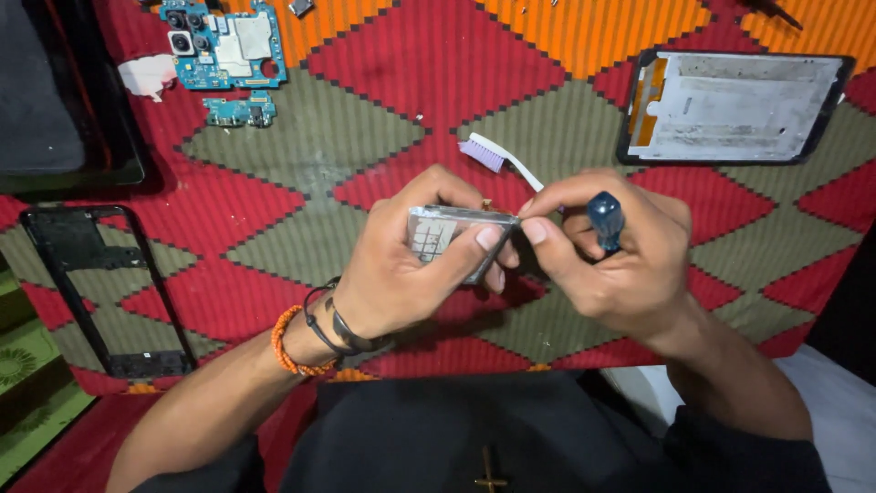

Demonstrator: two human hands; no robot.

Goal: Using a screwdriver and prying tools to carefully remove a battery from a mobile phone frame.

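Patterned cloth (pixel 401 82) under left hand (pixel 401 265) gripping metal part (pixel 447 233), right hand (pixel 611 256) pinching screwdriver (pixel 604 219)

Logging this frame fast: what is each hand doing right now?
Left hand: closed on a small silvery flat part.
Right hand: closed around a blue-handled screwdriver, its fingertips at the part's edge.

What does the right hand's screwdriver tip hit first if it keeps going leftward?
Probably the silvery rectangular metal part held in the left hand; the right hand has the blue-handled screwdriver already at its edge, though depth is unclear.

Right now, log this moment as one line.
left hand: holds small metal part | right hand: blue-handled screwdriver at part | toothbrush behind
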